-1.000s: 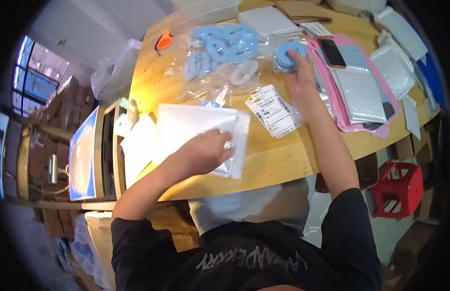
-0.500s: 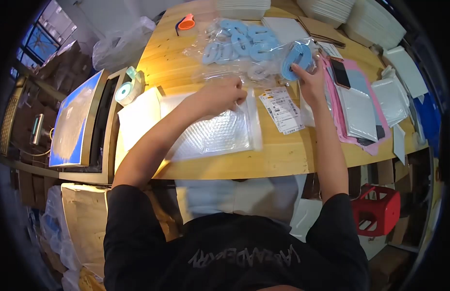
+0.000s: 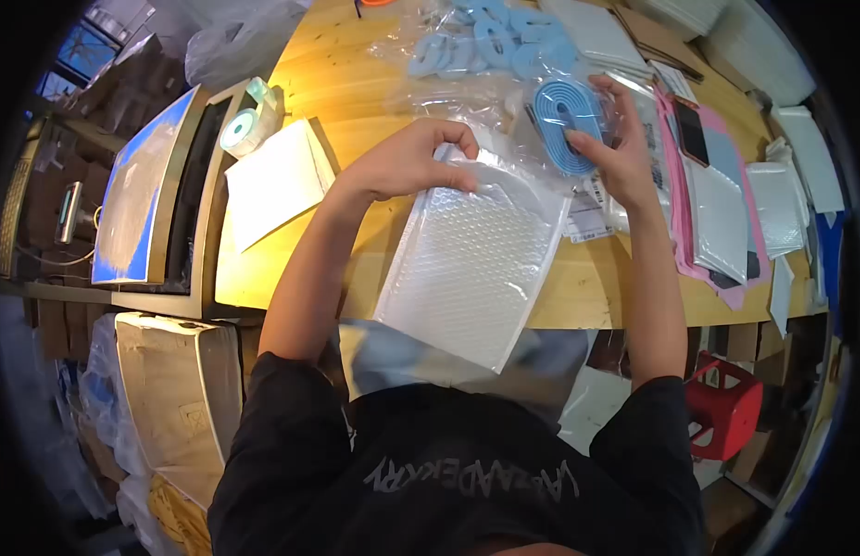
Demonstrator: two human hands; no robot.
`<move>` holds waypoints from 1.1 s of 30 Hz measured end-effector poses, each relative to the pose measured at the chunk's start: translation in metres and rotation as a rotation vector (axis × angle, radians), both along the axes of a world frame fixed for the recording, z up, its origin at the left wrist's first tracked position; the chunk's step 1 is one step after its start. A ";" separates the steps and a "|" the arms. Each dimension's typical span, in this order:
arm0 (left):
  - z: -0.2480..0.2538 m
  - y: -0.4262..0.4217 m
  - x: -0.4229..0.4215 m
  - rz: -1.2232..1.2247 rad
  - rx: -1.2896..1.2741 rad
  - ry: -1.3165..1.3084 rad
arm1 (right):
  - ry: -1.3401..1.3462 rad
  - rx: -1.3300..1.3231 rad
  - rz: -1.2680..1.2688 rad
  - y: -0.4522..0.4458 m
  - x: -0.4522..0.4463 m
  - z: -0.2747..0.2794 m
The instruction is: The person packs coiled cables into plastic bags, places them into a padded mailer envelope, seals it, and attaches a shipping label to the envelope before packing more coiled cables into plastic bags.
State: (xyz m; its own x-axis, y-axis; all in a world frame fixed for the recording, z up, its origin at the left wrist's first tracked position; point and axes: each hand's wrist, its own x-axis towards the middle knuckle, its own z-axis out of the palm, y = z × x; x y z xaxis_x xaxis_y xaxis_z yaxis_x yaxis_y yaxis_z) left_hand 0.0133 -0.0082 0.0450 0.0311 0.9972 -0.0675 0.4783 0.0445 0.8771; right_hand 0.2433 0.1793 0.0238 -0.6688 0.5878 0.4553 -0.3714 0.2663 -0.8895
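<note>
My left hand (image 3: pixel 416 162) pinches the upper edge of a white bubble mailer (image 3: pixel 476 264), thumb on its near face. The mailer slants across the table, and its lower end juts past the front edge. In my right hand (image 3: pixel 627 153) is a flat blue coil (image 3: pixel 567 125) inside a clear plastic bag, gripped between thumb and fingers. This bagged coil is held just above the mailer's upper right corner. Partly covered by the mailer, a printed shipping label (image 3: pixel 589 222) lies on the table.
More bagged blue coils (image 3: pixel 495 42) lie at the back. A tape roll (image 3: pixel 243 132) and white paper sheets (image 3: pixel 277 185) are on the left. On the right, a phone (image 3: pixel 691 134) rests on stacked plastic mailers (image 3: pixel 717 222). A red stool (image 3: pixel 726 408) stands below.
My left hand has taken hold of the mailer's upper edge; the mailer has turned and come over the table's front edge. The bagged coil stays in my right hand. The view has shifted.
</note>
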 end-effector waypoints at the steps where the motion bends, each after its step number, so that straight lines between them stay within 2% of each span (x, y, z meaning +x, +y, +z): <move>1: -0.003 0.000 -0.001 -0.067 -0.026 -0.126 | -0.061 0.063 -0.015 0.001 0.000 -0.002; 4: -0.013 0.001 -0.004 -0.135 -0.046 -0.135 | -0.199 0.191 -0.033 0.003 0.003 0.000; 7: -0.023 0.001 -0.007 -0.131 -0.011 -0.137 | -0.397 0.107 0.280 -0.002 0.005 0.007; 11: -0.036 0.000 -0.003 -0.067 0.066 -0.168 | -0.534 -0.056 0.431 -0.009 0.001 0.001; 15: -0.043 0.001 0.004 -0.060 0.041 -0.232 | -0.692 0.041 0.428 -0.007 0.003 0.010; 20: -0.046 0.010 0.021 -0.049 0.055 -0.264 | -0.658 0.155 0.557 -0.006 0.004 0.008; 23: -0.049 0.011 0.028 -0.072 0.072 -0.299 | -0.638 0.316 0.699 -0.007 0.002 0.007; 26: -0.050 0.011 0.027 -0.110 0.065 -0.376 | -0.678 0.185 0.573 -0.015 0.003 0.018; 29: -0.047 0.010 0.018 -0.023 0.003 -0.644 | -0.662 0.077 0.505 -0.010 0.004 0.018; 31: -0.049 0.010 0.026 -0.021 0.016 -0.632 | -0.602 -0.005 0.491 -0.004 0.005 0.017; 33: -0.054 0.011 0.036 -0.005 0.051 -0.609 | -0.617 0.057 0.530 -0.006 0.002 0.013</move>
State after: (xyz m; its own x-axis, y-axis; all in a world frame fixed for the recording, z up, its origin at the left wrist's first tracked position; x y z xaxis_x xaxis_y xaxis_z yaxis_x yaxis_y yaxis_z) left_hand 0.0490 0.0032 -0.0089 0.0543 0.9985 0.0115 -0.1097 -0.0054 0.9939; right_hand 0.2457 0.1730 0.0365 -0.9917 0.1096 -0.0667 0.0918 0.2433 -0.9656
